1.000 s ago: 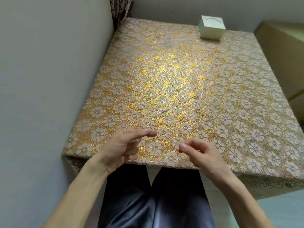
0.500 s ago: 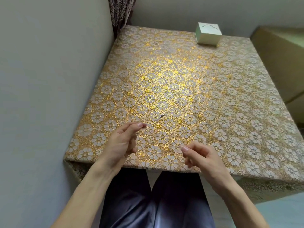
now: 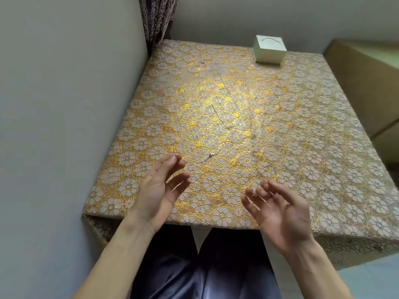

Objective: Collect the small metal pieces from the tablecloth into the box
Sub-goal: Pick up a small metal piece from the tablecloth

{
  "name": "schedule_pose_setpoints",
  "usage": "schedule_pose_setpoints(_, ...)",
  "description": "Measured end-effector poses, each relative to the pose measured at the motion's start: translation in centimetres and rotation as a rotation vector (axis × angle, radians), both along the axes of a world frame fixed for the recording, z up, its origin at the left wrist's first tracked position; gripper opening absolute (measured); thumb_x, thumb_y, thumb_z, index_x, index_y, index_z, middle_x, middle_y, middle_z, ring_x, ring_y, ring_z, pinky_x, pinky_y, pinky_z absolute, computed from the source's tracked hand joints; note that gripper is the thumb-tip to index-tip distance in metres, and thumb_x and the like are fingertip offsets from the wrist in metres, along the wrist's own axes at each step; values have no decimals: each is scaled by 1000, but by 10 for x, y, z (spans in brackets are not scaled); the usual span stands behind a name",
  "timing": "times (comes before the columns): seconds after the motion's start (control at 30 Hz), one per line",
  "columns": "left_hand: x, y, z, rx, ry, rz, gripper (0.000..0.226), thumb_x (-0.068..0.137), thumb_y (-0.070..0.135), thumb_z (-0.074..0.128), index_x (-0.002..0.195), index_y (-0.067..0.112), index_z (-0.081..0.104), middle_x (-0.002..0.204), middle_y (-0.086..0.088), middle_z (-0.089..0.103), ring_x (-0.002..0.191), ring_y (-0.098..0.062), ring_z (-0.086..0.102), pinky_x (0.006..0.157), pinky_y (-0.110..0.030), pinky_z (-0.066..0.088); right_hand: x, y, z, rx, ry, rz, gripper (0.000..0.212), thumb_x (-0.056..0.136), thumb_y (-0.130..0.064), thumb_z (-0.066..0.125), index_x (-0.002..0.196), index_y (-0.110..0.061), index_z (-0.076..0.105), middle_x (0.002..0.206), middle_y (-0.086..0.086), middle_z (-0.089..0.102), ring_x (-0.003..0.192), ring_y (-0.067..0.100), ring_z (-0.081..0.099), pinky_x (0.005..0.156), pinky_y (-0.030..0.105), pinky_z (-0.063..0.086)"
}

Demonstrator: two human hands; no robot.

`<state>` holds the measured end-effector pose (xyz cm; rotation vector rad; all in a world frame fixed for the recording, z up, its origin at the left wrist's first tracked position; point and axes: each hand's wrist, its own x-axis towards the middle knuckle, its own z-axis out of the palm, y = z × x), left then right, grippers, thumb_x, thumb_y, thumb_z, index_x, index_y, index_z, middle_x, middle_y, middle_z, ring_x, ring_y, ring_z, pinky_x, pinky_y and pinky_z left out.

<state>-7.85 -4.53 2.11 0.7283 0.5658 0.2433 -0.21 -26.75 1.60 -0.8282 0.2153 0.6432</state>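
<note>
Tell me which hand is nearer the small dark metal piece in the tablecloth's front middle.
Left. The left hand has fingertips just left of the small dark metal piece, not touching; the right hand is farther, back and to its right.
</note>
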Motion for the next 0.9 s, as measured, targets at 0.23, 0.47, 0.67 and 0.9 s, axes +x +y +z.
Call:
schedule_pose_setpoints(0.23,3,-3,-3,-155,5,112,10,93,18,64,97,13,71,86,-1,69,75,-13,68,79,-30,60,4,1,0,146,113,56,21,83,-23,64,101,-15,70,81,-6,53,75,13,57,78,29,42)
schedule_pose_setpoints(0.47,3,-3,0,-139,16,86,15,89,12,66,104,9,69,86,-4,71,76,-14,69,78,-30,61,5,2,-2,190,71,87,43,88,-19,59,130,-28,65,89,-7,56,85,10,56,81,28,45)
schedule_pose_setpoints(0.67,0,3,-1,-96,8,94,9,95,16,62,102,14,67,90,-4,73,76,-16,69,70,-28,61,4,-3,1,134,84,147,45,98,-35,44,139,-25,61,85,-5,51,81,14,52,80,31,37)
schedule_pose_setpoints(0.9,-10,1,3,115,31,85,18,85,18,66,102,13,69,96,-5,73,79,-17,67,78,-31,56,9,-5,-2,163,66,153,47,92,-40,48,131,-20,65,79,-6,40,72,13,43,70,27,34)
